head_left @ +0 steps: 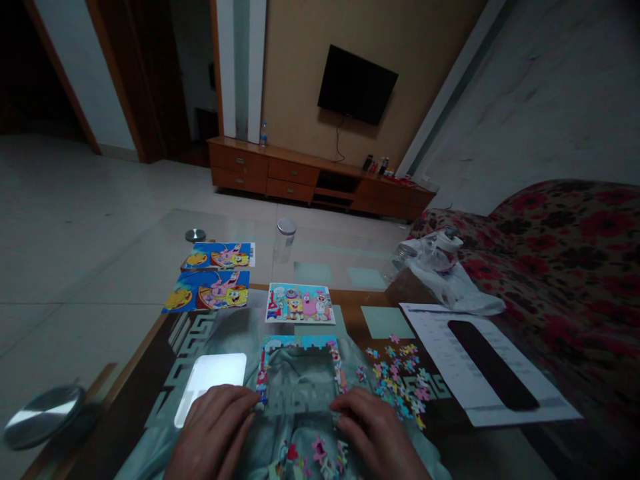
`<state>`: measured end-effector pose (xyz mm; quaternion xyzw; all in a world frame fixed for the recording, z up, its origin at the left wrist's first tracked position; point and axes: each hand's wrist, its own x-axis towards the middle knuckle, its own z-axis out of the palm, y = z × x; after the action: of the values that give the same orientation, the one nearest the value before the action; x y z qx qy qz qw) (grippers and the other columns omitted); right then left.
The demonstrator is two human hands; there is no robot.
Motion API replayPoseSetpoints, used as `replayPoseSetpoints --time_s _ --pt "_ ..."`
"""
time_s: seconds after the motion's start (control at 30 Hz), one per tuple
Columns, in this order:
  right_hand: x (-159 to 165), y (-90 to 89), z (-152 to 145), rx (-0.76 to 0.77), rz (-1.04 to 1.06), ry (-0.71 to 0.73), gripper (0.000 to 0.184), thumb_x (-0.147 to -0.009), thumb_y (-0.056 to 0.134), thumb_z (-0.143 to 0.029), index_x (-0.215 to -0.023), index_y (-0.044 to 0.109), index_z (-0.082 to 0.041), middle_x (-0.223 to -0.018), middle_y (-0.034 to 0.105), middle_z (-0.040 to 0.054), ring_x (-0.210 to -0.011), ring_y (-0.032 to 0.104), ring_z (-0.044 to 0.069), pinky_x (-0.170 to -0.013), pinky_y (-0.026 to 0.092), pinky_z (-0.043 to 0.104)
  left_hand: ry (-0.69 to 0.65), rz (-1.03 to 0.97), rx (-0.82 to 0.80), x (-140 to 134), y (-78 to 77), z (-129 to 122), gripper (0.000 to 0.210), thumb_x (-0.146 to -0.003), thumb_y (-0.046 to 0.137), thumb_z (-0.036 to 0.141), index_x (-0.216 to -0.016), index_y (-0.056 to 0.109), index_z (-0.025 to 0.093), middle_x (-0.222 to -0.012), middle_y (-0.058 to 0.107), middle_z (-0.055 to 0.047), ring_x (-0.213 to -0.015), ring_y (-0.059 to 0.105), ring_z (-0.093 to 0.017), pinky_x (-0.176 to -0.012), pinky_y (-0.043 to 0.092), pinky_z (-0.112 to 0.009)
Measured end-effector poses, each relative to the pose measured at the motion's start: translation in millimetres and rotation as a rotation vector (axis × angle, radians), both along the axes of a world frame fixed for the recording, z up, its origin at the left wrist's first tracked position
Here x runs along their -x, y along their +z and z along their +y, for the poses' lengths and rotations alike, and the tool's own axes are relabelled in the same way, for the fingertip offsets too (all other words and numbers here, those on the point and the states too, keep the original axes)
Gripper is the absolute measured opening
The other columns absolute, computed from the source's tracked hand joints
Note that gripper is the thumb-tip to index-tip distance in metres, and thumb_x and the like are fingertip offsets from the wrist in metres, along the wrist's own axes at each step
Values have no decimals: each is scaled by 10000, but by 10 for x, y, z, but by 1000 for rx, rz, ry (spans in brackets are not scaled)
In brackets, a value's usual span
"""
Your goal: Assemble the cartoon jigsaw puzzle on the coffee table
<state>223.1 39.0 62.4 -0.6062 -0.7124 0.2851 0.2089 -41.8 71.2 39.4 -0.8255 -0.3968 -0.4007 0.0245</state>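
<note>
On the glass table lies a partly assembled jigsaw puzzle border [300,343], with a top row and two side columns joined around a bare middle. My left hand [215,427] rests at the lower end of its left column, fingertips touching or very near the pieces, fingers extended. My right hand [375,427] lies by the lower end of the right column, its thumb and index apart and no piece visible between them. Loose puzzle pieces [320,453] lie between my hands near the front. A larger heap of loose pieces [400,380] spreads to the right.
A cartoon picture card [300,304] lies beyond the border. Two blue cartoon sheets [210,291] are at the left, above a bright white panel [213,380]. Rightward are a dark phone-like slab [493,363] on printed paper [540,407] and a plastic bag [465,297]. A lidded jar [285,240] stands behind.
</note>
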Motion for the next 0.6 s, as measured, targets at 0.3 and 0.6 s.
replayPoseSetpoints --time_s 0.3,0.6 --pt "-9 44 -30 43 -138 58 185 -791 564 -30 -816 643 -195 -866 639 27 -811 609 179 -707 446 269 6 -15 17 23 -70 5 257 -970 381 399 -1054 577 256 -936 678 21 -868 643 -101 -759 511 -174" --pt "28 26 -169 15 -158 136 221 -700 605 -22 -785 618 -225 -824 624 10 -765 607 188 -654 437 258 3 -48 72 23 -52 -24 217 -951 422 352 -1073 580 268 -958 679 21 -875 648 -118 -761 533 -198"
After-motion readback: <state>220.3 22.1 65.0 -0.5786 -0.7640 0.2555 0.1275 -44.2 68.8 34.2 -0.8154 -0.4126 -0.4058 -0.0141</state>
